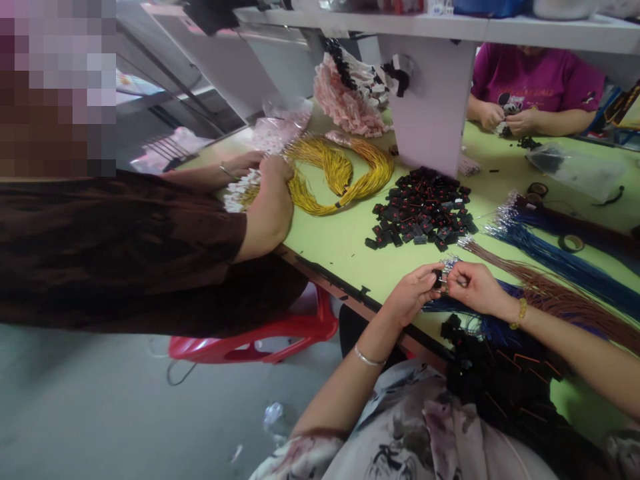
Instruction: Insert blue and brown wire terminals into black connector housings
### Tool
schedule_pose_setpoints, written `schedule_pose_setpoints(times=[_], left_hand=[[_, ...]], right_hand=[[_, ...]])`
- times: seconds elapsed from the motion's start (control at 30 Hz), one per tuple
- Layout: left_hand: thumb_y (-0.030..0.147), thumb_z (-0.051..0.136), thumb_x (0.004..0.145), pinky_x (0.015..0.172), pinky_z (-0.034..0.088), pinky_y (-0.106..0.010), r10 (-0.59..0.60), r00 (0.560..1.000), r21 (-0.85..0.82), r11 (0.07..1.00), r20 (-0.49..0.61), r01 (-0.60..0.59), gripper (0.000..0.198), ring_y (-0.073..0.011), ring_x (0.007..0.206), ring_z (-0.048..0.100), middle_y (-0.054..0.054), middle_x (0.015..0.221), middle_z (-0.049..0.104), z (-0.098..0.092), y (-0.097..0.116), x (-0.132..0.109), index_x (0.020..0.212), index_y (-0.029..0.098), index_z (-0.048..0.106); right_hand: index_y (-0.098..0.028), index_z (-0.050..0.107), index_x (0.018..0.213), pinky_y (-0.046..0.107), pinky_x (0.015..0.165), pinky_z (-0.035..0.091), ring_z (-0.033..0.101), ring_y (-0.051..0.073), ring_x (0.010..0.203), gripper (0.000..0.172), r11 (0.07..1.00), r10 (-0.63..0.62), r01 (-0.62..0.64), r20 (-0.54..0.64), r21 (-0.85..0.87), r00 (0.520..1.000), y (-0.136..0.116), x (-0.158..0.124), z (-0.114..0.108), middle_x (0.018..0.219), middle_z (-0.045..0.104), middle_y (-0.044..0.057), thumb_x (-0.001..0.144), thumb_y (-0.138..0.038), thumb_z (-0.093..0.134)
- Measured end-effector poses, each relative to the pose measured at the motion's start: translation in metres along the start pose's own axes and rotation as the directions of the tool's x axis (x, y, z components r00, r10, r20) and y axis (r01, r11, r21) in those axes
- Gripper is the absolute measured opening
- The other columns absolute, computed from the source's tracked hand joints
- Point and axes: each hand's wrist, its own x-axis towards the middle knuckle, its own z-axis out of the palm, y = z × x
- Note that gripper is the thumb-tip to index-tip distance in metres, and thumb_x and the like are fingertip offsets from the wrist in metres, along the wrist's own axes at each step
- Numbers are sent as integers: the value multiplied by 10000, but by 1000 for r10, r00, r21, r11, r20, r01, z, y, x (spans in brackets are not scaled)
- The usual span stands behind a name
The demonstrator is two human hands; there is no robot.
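Note:
My left hand (413,293) pinches a small black connector (438,279) at the near edge of the green table (345,240). My right hand (473,287) is closed beside it, fingers pinched on thin wire ends at the connector. Bundles of brown wires (550,293) and blue wires (560,260) fan out to the right of my hands. A heap of black connectors (423,210) lies just beyond my hands. Finished black pieces with wires (500,373) pile up by my right forearm.
A person in a brown sleeve (125,247) at the left handles yellow wires (340,173). Another person in a magenta shirt (535,80) works across the table. A white post (430,100) stands mid-table under a shelf. A red plastic stool (260,340) sits below.

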Motion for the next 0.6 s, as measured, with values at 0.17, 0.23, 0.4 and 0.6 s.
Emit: schedule_pose_setpoints(times=[0.17,0.23,0.4,0.6], left_hand=[[332,785,649,644,474,-196,43,995,46,998,-94,-39,393,-70,641,572,-7,757,626,8,-9,0,954,135,636],[361,790,631,644,478,-202,68,988,39,997,-139,-63,397,-72,640,571,-5,744,621,12,-13,0,903,131,615],[408,778,636,630,491,-213,94,977,68,994,-191,-83,430,-85,647,590,-2,734,618,17,-16,-1,905,142,575],[431,756,650,559,476,-195,67,985,133,990,-159,-46,423,-78,584,587,3,710,615,14,-15,-4,893,145,562]], right_hand=[[-178,481,599,206,533,292,382,87,550,143,994,-86,86,0,-66,996,-1,1,0,565,438,-39,737,-183,518],[-178,490,609,212,544,303,401,94,563,147,990,-102,104,22,-100,995,-2,1,-2,583,461,-28,755,-181,507],[-174,533,663,208,537,317,415,93,547,110,994,-75,81,74,-72,994,-1,1,-3,581,495,-32,769,-184,505],[-167,560,696,204,547,321,438,94,556,137,991,-82,94,127,-95,988,3,6,-13,609,536,-23,805,-208,489]])
